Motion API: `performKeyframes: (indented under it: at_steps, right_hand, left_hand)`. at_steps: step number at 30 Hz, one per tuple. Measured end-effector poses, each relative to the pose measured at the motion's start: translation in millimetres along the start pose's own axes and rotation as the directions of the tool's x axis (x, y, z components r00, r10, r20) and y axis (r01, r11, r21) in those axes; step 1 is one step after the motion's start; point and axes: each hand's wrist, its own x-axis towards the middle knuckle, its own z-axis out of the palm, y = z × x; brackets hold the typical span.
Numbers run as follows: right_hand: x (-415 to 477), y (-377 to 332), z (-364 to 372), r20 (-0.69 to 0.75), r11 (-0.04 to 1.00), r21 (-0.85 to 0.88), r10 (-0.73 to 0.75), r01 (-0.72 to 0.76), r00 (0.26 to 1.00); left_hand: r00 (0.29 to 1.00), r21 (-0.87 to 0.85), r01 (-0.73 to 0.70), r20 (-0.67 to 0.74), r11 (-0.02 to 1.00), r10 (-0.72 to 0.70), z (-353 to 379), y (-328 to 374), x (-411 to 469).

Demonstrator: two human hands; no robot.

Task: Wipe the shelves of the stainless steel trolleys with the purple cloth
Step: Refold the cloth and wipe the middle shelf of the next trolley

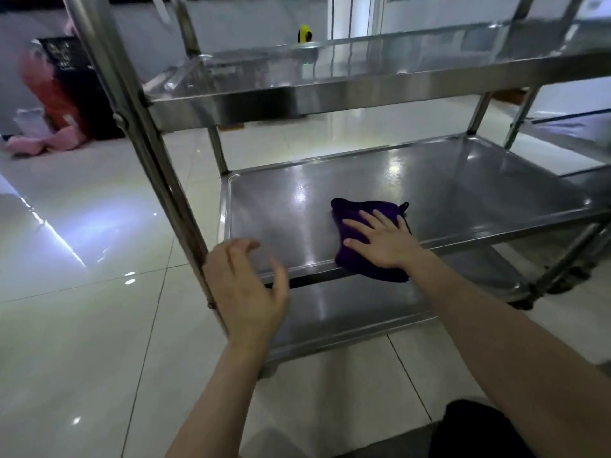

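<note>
My right hand (380,241) lies flat on the purple cloth (355,211), fingers straight and spread, so the pressure goes evenly into the middle shelf (463,186) of the trolley (330,94). It is pressing, not pinching. My left hand (244,285) hangs beside the front post (158,180), fingers loosely curled round nothing. I judge it is there to steady the trolley, but cannot tell if it touches. The cloth sits at the shelf's front edge, its near side lapping over the lip. It is dark purple and plush, folded roughly square, with a small loop at the far corner.
</note>
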Motion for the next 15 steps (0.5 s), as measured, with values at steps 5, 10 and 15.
performKeyframes:
  at_steps: [5, 10, 15]
  right_hand:
    - [-5, -2, -2, -0.001, 1.0, -0.013, 0.018, -0.018, 1.0]
    - [-4, -1, -1, -0.018, 1.0, -0.01, 0.024, -0.025, 1.0]
    - [0, 9, 0, 0.022, 0.999, 0.011, -0.034, 0.034, 0.999]
  left_hand:
    - [0.874, 0.051, 0.045, 0.482, 0.998, -0.064, 67, 23, 14]
    - [0.727, 0.214, 0.031, 0.665, 0.976, -0.168, 126, 26, 27]
    - [0.645, 0.368, -0.018, 0.715, 0.93, -0.27, 142, 19, 10]
